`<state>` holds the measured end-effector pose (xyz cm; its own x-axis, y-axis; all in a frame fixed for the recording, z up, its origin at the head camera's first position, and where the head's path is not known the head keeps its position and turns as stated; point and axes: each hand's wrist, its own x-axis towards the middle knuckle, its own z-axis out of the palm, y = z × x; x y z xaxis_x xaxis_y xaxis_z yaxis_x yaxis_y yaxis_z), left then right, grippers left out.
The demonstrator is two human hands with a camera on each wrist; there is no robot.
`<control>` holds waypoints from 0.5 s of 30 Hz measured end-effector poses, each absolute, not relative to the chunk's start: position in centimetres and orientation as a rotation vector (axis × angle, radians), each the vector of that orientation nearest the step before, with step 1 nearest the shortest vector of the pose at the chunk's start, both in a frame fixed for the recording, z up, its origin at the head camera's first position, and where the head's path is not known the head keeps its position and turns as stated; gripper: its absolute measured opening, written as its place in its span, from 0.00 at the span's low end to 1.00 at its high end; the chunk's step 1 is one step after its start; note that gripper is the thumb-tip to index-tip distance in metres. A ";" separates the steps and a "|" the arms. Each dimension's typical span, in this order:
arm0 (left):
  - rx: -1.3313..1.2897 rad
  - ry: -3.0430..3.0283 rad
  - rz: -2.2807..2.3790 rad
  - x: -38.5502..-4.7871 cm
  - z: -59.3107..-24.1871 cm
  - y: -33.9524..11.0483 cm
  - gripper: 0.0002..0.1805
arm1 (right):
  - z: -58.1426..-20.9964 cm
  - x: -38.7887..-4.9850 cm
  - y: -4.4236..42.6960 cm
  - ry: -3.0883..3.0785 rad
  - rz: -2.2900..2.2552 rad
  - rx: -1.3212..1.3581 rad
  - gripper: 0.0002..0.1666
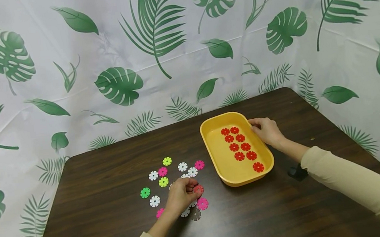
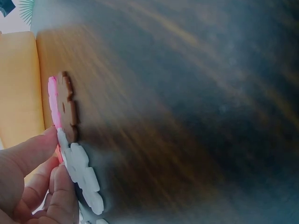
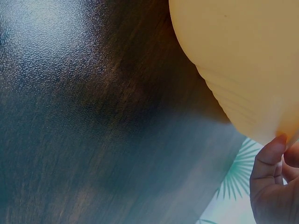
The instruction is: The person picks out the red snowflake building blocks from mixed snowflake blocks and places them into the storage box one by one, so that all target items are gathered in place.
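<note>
In the head view my left hand (image 1: 180, 194) pinches a red notched disc (image 1: 198, 189) between thumb and fingers, low over a spread of flat discs. Around it lie a pink disc (image 1: 202, 203), a brown disc (image 1: 196, 214) and several white discs (image 1: 155, 201). The left wrist view shows the thumb and fingers (image 2: 32, 154) close against white discs (image 2: 84, 177), with the red one mostly hidden. My right hand (image 1: 267, 130) grips the right rim of a yellow tray (image 1: 214, 147), in which several red discs (image 1: 234, 147) lie in rough rows.
Farther left on the dark wooden table (image 1: 98, 205) are a green disc (image 1: 145, 192), yellow discs (image 1: 167, 161) and more pink ones. A leaf-patterned cloth (image 1: 174, 39) hangs behind the table's back edge and along its right side.
</note>
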<state>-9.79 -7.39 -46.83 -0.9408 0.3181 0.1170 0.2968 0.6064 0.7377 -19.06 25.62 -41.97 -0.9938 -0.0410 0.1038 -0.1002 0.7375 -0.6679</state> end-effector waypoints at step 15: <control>0.526 2.801 1.241 -9.8 -46.9 -7.3 0.11 | -41.9 -18.9 25.6 -2.856 1.111 0.112 0.21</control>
